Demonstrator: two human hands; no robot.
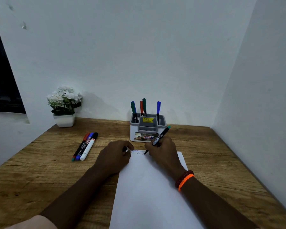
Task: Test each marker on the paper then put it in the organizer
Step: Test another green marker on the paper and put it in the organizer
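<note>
right hand (162, 149): grips a teal-ended marker (160, 136), tip on the paper (147, 187)
left hand (116, 154): fingers curled, pinching a dark cap (125, 149)
organizer (147, 128): at 12 o'clock from the paper

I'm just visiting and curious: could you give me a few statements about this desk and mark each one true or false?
1. The right hand holds a marker with its tip on the paper. True.
2. The organizer holds no markers. False: several stand in it.
3. Three markers lie on the table left of the paper. True.
4. The flower pot stands right of the organizer. False: it stands to its left.
</note>
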